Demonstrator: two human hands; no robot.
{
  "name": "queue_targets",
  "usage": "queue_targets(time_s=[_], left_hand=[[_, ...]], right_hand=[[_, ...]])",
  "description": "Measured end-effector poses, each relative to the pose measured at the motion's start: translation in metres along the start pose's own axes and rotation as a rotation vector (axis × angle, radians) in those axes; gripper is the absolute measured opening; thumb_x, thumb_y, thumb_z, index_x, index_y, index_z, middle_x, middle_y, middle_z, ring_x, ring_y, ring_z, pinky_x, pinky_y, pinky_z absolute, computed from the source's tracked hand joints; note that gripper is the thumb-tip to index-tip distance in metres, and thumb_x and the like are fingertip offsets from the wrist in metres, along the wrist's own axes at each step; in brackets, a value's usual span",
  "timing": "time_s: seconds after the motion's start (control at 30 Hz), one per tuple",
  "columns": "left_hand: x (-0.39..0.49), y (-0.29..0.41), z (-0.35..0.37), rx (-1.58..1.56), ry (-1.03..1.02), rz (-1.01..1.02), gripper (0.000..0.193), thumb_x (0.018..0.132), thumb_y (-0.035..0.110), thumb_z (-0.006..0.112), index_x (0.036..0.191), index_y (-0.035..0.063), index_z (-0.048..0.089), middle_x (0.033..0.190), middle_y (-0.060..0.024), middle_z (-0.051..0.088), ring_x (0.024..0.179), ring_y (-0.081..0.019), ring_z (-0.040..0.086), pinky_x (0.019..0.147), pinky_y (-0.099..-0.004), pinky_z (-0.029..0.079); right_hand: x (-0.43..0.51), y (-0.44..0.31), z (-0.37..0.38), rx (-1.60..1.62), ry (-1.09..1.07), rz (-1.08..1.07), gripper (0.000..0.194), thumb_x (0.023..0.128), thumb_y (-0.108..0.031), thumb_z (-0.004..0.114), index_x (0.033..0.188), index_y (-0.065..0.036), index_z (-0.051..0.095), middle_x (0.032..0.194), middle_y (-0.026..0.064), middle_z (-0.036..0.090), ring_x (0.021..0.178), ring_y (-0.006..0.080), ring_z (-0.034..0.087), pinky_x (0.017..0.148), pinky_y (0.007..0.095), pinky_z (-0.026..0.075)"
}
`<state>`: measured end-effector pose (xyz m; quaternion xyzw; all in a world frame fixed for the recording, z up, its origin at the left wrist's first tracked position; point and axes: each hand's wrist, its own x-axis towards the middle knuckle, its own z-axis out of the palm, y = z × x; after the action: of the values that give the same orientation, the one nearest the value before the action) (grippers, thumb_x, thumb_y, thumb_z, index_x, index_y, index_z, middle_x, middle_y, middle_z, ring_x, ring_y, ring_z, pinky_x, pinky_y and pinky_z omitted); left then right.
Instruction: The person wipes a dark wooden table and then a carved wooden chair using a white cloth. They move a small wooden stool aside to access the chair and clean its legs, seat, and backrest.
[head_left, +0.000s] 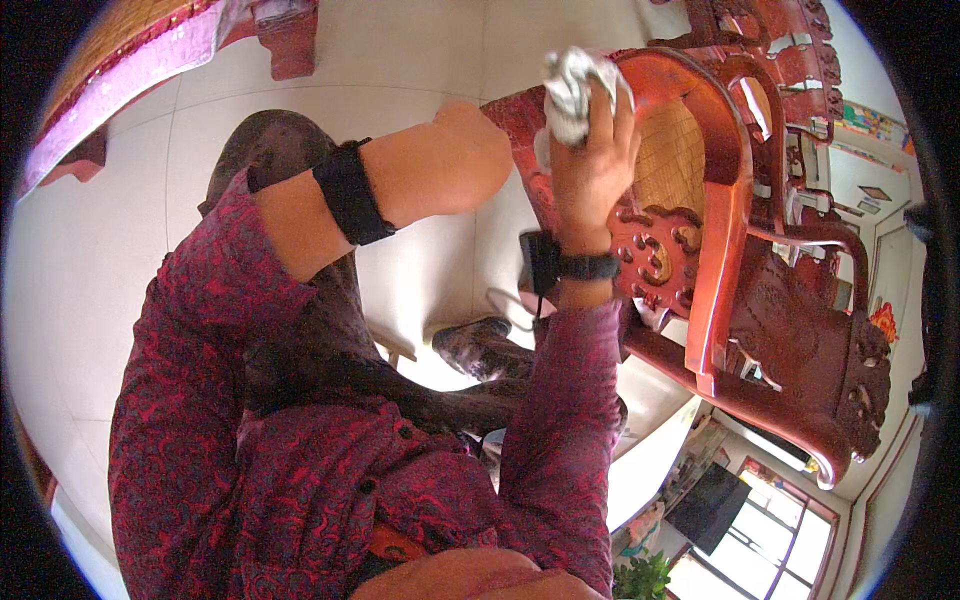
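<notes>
My right hand (596, 165) grips a crumpled white-and-grey cloth (581, 90). It is over a carved red-brown wooden chair (724, 277), close to the chair's top edge. Whether the cloth presses on the wood I cannot tell. A black strap with a small box (541, 259) sits at my right wrist. My left hand (454, 161) is bent downward beside the chair's near edge, its fingers hidden from view. A black band (354, 193) wraps that wrist. Below the right hand, the chair has a pierced carved panel (637, 251).
More carved wooden chairs (795, 300) stand on the right. A wooden table edge (112, 97) with a pinkish sheen crosses the upper left, above a dark red leg (289, 37). Pale floor tiles (405, 45) lie beneath. A window (757, 540) and a green plant (641, 577) appear lower right.
</notes>
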<state>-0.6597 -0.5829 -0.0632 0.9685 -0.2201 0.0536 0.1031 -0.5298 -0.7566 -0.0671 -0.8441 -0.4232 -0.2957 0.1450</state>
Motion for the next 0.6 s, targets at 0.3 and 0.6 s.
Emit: queue_targets(time_s=[0.3, 0.6], left_hand=[[0.007, 0.002, 0.002, 0.017, -0.061, -0.037, 0.011, 0.072, 0.019, 0.072, 0.078, 0.0098, 0.074, 0.074, -0.0087, 0.071, 0.071, -0.0275, 0.071, 0.056, -0.041, 0.052], [0.01, -0.007, 0.004, -0.04, -0.121, -0.036, 0.034, 0.073, 0.03, 0.082, 0.094, 0.0051, 0.07, 0.074, -0.0137, 0.07, 0.074, -0.0344, 0.071, 0.063, -0.0463, 0.056]], right_hand=[[-0.004, 0.0, 0.023, -0.297, -0.23, 0.024, 0.048, 0.075, -0.021, 0.076, 0.121, -0.018, 0.063, 0.14, 0.0073, 0.053, 0.105, 0.0375, 0.061, 0.086, 0.0492, 0.053], [-0.009, 0.007, -0.036, 1.152, 0.182, 0.725, 0.032, 0.095, -0.014, 0.067, 0.124, -0.003, 0.06, 0.114, 0.0065, 0.066, 0.101, 0.0179, 0.064, 0.084, 0.0355, 0.055]])
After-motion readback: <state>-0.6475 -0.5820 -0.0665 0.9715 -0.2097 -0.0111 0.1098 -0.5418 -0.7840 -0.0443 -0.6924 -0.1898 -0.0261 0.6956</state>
